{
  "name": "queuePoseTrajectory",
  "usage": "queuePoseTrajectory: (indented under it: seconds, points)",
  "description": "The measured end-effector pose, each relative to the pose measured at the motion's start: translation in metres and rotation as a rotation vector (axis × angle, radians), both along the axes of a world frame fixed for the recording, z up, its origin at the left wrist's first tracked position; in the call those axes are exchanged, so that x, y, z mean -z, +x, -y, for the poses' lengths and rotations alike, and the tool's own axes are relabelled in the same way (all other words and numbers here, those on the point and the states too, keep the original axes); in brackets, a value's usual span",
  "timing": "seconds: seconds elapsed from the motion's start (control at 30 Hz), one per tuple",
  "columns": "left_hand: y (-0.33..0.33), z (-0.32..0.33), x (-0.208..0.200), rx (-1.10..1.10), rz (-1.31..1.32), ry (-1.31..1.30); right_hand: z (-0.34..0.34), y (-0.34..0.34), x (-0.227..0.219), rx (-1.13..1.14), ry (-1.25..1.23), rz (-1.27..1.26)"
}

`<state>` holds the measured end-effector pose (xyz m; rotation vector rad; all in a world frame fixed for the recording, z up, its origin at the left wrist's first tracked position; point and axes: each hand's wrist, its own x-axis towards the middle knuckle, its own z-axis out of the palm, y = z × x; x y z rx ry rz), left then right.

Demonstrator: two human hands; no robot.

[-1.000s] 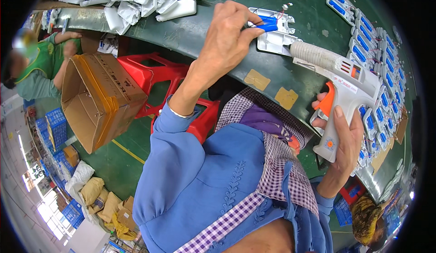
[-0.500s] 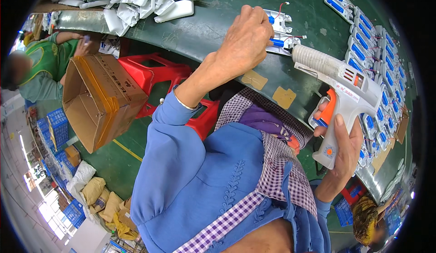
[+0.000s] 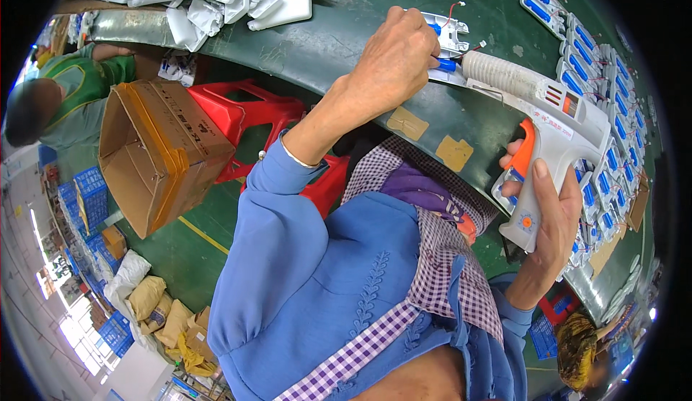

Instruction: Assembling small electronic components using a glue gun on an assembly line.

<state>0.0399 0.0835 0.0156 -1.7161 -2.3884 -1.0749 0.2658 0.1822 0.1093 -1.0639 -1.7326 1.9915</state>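
My right hand [image 3: 553, 217] is wrapped round the grip of a white glue gun [image 3: 559, 120] with an orange trigger. Its ribbed front end points left, over the near white plastic shell [image 3: 448, 77]. My left hand [image 3: 395, 59] is closed, fingers pinched on the left end of a blue cylindrical battery [image 3: 447, 64] at that shell. The glue gun and my fingers hide much of the shell. Just beyond lies another white shell [image 3: 454, 39] with a blue battery and a thin red wire ending in a small white plug.
White shells [image 3: 281, 13] are heaped at the far left of the green table [image 3: 339, 23]. Rows of shells with blue batteries [image 3: 573, 84] cover its right side. Tan tape patches [image 3: 454, 154] mark the near edge. A cardboard box [image 3: 169, 149], red stools [image 3: 249, 113] and a person [image 3: 68, 102] are at left.
The glue gun has shifted slightly, its front end now covering more of the near shell. The battery at my left fingers sits a little higher and tilted. The person at left has bent lower.
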Motion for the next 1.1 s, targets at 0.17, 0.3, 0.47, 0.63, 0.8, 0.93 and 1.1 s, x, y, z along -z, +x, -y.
queuePoseTrajectory:
  seconds: [0.17,0.3,0.47,0.63,0.8,0.93,1.1]
  points:
    - [0.001,0.001,0.002,0.001,-0.004,-0.012,0.000,-0.001,0.000,-0.017,0.016,0.023]
    - [0.001,0.001,0.003,0.008,-0.003,0.015,0.005,0.003,-0.005,0.014,0.017,0.036]
    - [0.001,0.000,0.002,0.006,-0.007,0.003,0.008,0.009,-0.006,0.022,0.005,0.029]
    - [0.000,0.001,0.001,0.020,0.009,0.056,0.008,0.010,-0.003,0.018,-0.012,0.048]
    - [-0.001,0.001,0.001,0.016,0.042,0.125,0.010,0.010,-0.004,0.029,0.001,0.028]
    - [0.001,0.000,0.004,0.012,0.042,0.123,0.010,0.011,-0.010,0.036,-0.048,-0.044]
    - [0.001,0.003,-0.009,0.022,0.152,0.110,0.011,0.008,-0.015,0.081,-0.078,-0.194]
